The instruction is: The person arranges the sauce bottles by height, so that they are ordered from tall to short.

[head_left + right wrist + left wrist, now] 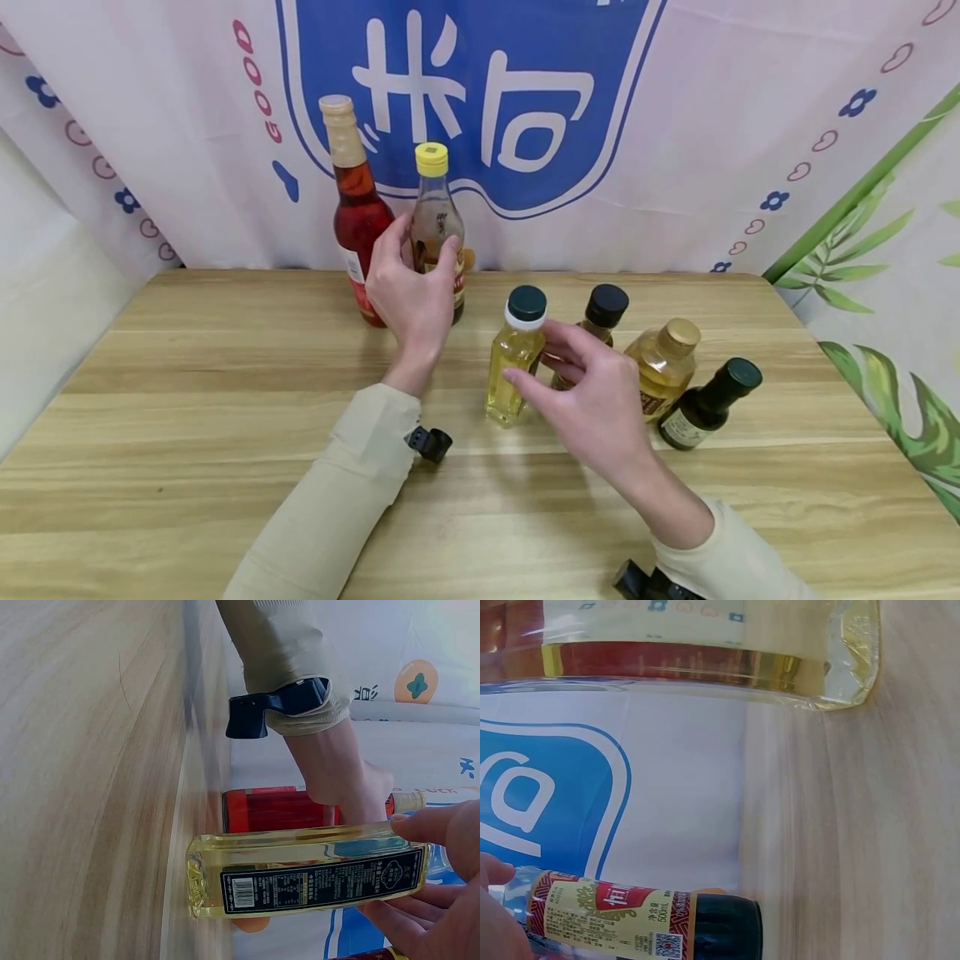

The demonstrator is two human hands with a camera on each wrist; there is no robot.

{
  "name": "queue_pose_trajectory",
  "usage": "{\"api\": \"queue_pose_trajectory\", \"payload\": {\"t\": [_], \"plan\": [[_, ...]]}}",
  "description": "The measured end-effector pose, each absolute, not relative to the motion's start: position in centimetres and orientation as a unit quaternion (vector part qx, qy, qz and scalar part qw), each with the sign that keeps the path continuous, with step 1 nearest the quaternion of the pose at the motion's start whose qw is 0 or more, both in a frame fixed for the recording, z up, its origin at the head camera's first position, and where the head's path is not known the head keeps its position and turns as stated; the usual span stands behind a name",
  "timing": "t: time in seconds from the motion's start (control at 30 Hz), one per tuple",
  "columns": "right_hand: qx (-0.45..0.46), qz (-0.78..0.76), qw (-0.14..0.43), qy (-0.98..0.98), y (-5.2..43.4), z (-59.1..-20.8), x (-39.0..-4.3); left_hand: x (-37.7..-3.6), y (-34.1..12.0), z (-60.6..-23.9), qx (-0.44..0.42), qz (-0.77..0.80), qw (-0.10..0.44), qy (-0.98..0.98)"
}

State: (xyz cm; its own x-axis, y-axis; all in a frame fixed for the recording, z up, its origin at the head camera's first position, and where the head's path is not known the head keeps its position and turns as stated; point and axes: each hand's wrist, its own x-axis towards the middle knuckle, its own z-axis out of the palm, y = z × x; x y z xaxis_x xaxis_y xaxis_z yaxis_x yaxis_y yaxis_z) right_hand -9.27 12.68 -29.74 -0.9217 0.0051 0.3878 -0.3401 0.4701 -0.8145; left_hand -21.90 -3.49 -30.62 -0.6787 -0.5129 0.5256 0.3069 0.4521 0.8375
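My left hand (420, 250) grips a tall clear bottle with a yellow cap (432, 196) at the back of the wooden table (187, 400). Its red and cream label (622, 919) and dark base show in the left wrist view, with a finger (491, 900) at the edge. A taller red bottle (358, 212) stands just to its left. My right hand (528, 354) holds a small bottle of pale yellow oil with a dark green cap (516, 354). In the right wrist view, its thumb (435, 825) and fingers wrap round that bottle (300, 877), which stands on the table.
Three more small bottles stand right of the oil bottle: one with a black cap (604, 308), one with a gold cap (670, 354), and a dark green one (708, 404). A printed cloth backdrop (675, 125) closes the back and sides.
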Motion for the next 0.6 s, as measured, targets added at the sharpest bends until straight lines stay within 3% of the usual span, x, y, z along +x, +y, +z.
{"api": "queue_pose_trajectory", "payload": {"t": [0.6], "plan": [[0.101,0.505,0.170,-0.840,12.6,-29.7,-9.2,-21.1,-3.4,-29.3,0.012,-0.543,0.427,-0.723]]}}
